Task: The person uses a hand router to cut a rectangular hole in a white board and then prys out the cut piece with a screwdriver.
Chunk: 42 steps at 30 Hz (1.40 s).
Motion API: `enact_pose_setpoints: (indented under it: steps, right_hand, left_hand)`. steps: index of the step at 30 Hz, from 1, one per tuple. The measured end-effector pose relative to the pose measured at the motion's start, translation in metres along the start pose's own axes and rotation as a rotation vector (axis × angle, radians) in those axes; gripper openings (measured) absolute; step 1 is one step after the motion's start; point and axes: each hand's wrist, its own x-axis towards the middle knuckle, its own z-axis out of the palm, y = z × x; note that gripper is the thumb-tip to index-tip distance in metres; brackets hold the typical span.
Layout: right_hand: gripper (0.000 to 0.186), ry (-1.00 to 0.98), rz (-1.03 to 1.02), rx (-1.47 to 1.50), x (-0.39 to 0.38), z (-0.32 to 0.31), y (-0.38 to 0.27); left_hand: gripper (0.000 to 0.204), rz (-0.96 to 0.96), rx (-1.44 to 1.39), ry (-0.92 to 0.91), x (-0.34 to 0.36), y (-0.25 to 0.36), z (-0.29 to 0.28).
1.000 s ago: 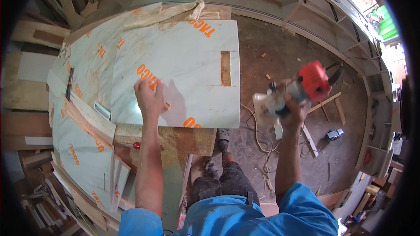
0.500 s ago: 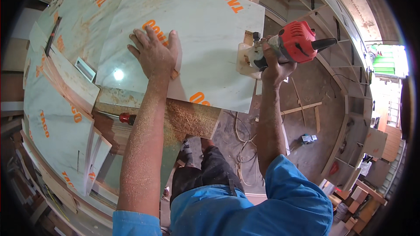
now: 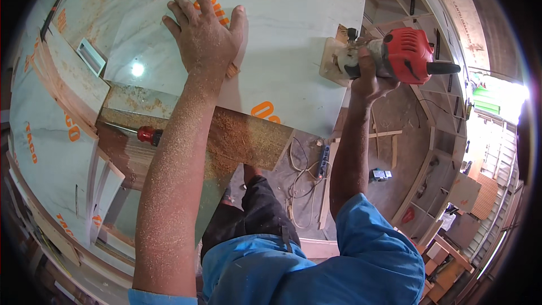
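Note:
My left hand (image 3: 209,39) lies on a white marble-look panel (image 3: 282,39) with orange print, its fingers spread. A small piece of wood (image 3: 232,70) shows at the edge of that palm, partly hidden beneath it. My right hand (image 3: 370,79) is wrapped round the lower body of a red trim router (image 3: 407,56). The router's pale square base (image 3: 333,62) rests on the panel near its right edge, beside a small brown cutout (image 3: 342,34). Sawdust coats my left forearm. What the router's bit touches is hidden.
Below the panel, sawdust (image 3: 237,135) covers a brown board, with a red-handled screwdriver (image 3: 149,135) nearby. More printed panels (image 3: 45,141) are stacked at left. Cords (image 3: 296,186), a power strip (image 3: 323,161) and wood strips lie on the floor. Cabinet frames (image 3: 446,152) stand at right.
The view has shifted, so the panel's near edge sits higher and the router farther right in the picture. Both hands keep their holds; whether the router slid along the panel is unclear.

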Motion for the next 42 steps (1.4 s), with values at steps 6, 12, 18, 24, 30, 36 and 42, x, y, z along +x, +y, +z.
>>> enact_pose_setpoints:
  steps: [6, 12, 18, 24, 30, 36, 42]
  right_hand:
    - [0.041, -0.007, -0.093, 0.006, 0.009, 0.003, 0.009]
    - [0.037, -0.021, -0.084, 0.010, 0.015, 0.003, 0.009]
    - [0.035, -0.030, -0.086, -0.003, 0.020, 0.006, 0.013]
    - [0.032, 0.009, -0.069, 0.012, 0.031, 0.014, 0.021]
    - [0.032, -0.024, -0.072, 0.025, 0.002, 0.000, 0.005]
    - [0.035, -0.006, -0.065, 0.022, 0.007, 0.014, 0.004]
    - [0.029, -0.040, -0.109, -0.026, 0.016, 0.004, 0.011]
  left_hand:
    - [0.088, 0.046, 0.013, 0.111, -0.001, -0.003, 0.010]
    - [0.089, 0.054, -0.024, 0.115, -0.001, -0.003, 0.012]
    - [0.089, 0.046, -0.004, 0.095, -0.001, -0.003, 0.014]
    - [0.089, 0.033, -0.020, 0.115, -0.001, 0.000, 0.014]
    - [0.089, 0.045, -0.023, 0.085, -0.001, 0.000, 0.010]
    - [0.089, 0.064, 0.011, 0.138, -0.001, -0.001, 0.014]
    - [0.089, 0.069, -0.035, 0.154, 0.001, 0.000, 0.014]
